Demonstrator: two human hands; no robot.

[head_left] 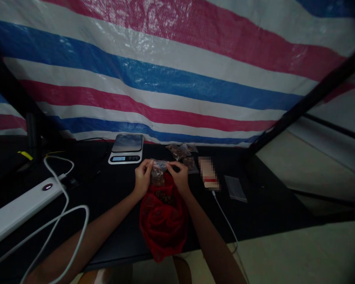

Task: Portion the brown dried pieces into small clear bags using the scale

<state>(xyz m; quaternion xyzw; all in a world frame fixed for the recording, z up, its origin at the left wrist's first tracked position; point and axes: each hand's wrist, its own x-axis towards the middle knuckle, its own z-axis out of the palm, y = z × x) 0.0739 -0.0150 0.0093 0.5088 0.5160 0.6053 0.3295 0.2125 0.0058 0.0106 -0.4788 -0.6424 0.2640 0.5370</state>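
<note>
Black counter (112, 225) runs across the view, with the person's forearms reaching over its front edge. Nearest lies a red mesh bag (163, 228), slumped over that edge with its lower end hanging past it. Dark brown lumps (165, 196) show through the netting near its top. Just above it stands a small clear plastic bag (158, 172), upright and filled with brown pieces too dim to identify, its lower part resting against the red mesh.

The left hand (142, 177) and right hand (180, 178) hold that bag from either side near its top edge, their fingers (146, 167) clamped on the plastic and pinching it.

Beyond the right hand lie two or three more filled clear bags (180, 152), just behind the held one. To their right is a pixelated object (208, 173) with a white cable (227, 223) running from it, then a flat clear bag (235, 188). Farther left are a digital kitchen scale (126, 150), a white power strip (23, 209) and looped white cables (65, 209). Behind everything hangs a red, white and blue striped tarp (165, 71).
</note>
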